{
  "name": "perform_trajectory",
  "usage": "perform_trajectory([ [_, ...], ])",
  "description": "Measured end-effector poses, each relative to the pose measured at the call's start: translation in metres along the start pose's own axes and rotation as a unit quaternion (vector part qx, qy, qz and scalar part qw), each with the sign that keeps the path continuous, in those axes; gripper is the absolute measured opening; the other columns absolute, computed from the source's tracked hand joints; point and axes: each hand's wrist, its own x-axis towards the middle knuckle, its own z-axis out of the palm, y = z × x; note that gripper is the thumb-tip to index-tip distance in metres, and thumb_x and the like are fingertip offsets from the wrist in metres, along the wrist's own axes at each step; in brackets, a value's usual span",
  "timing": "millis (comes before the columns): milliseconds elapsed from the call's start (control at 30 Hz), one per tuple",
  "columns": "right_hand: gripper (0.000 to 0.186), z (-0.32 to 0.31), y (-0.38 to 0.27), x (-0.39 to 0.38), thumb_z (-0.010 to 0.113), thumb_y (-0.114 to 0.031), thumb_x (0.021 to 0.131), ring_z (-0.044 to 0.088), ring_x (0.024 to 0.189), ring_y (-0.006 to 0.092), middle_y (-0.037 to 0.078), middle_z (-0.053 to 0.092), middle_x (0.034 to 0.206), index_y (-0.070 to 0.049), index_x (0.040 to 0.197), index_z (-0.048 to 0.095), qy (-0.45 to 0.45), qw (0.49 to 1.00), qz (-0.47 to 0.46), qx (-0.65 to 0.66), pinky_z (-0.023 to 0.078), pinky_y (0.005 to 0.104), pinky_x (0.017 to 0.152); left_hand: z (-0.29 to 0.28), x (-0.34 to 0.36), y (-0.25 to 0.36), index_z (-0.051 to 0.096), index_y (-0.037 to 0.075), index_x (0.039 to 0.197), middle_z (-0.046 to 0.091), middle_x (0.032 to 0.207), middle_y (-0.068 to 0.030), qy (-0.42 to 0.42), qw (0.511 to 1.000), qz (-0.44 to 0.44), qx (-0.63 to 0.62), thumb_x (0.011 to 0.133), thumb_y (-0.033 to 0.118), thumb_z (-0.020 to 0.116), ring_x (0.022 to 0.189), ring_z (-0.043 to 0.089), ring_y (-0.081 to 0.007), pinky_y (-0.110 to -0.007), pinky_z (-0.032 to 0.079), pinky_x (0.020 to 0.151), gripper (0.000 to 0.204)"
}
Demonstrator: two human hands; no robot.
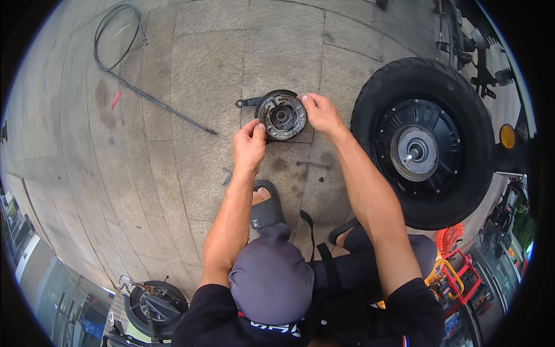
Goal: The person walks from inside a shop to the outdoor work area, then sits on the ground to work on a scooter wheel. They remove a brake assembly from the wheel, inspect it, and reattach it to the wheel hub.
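Observation:
Between my hands is a round drum brake assembly (283, 116), its inner side facing up, with curved brake shoes around a central hole. A dark lever arm (248, 102) sticks out from its left side. My left hand (250, 141) grips the lower left rim, thumb on top. On the upper right rim my right hand (321, 113) pinches the edge between thumb and fingers. The undersides of both grips are hidden. Just below the assembly a coil spring (313, 165) lies on the paving, with a small dark piece (321, 180) near it.
To the right lies a large wheel (425, 143) with a black tyre and a hub axle pointing up. A looped black cable (151, 96) stretches over the paving at left, beside a red strip (115, 99). Vehicle parts (483, 49) border the far right. My sandalled foot (266, 203) is below.

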Motion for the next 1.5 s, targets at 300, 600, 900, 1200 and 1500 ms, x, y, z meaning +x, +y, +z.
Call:
perform_trajectory([
  [300,0.033,-0.004,-0.009,-0.003,0.048,-0.019,0.104,0.064,0.096,0.0143,0.009,0.071,0.106,0.005,0.116,0.067,-0.018,0.999,-0.002,0.027,0.049,0.0286,0.088,-0.002,-0.003,-0.004,0.058,-0.004,0.132,0.067,0.095,-0.0046,-0.011,1.0,0.006,-0.013,0.099,0.018,0.058,0.082,0.061,-0.0097,-0.025,0.052,0.075,0.04],
  [600,0.021,-0.015,0.019,-0.033,0.067,-0.02,0.09,0.064,0.097,0.024,0.012,0.069,0.103,0.0,0.098,0.069,0.151,0.973,0.05,-0.168,0.05,0.0374,0.087,-0.032,-0.011,-0.019,0.061,-0.003,0.121,0.069,0.102,-0.0061,0.001,1.0,-0.019,0.003,0.097,0.014,0.062,0.087,0.062,-0.0109,-0.025,0.052,0.077,0.03],
  [900,0.067,0.007,0.048,-0.063,0.061,-0.01,0.085,0.034,0.134,0.0453,0.024,0.032,0.151,-0.006,0.149,0.04,0.139,0.884,-0.066,-0.442,0.031,0.0522,0.111,-0.046,-0.016,-0.015,0.047,-0.001,0.141,0.039,0.15,-0.0245,0.082,0.895,0.261,0.351,0.087,0.011,0.063,0.141,0.031,-0.0463,-0.055,0.026,0.115,0.058],
  [1200,0.071,0.013,0.055,-0.071,0.059,-0.021,0.092,0.019,0.144,0.0473,0.024,0.016,0.161,-0.009,0.156,0.029,0.112,0.872,-0.017,-0.476,0.017,0.0558,0.118,-0.095,-0.055,-0.058,0.02,-0.005,0.154,0.009,0.161,-0.0315,0.062,0.885,0.17,0.429,0.094,0.037,0.06,0.148,0.007,-0.0507,-0.062,0.007,0.117,0.084],
  [1500,0.067,0.014,0.067,-0.087,0.052,-0.028,0.097,0.014,0.146,0.0499,0.026,0.012,0.162,-0.009,0.156,0.028,0.087,0.877,0.005,-0.473,0.015,0.0574,0.118,-0.105,-0.056,-0.083,0.016,-0.007,0.154,0.003,0.162,-0.0312,0.069,0.853,0.1,0.508,0.093,0.043,0.059,0.15,0.002,-0.0493,-0.062,0.002,0.117,0.09],
])
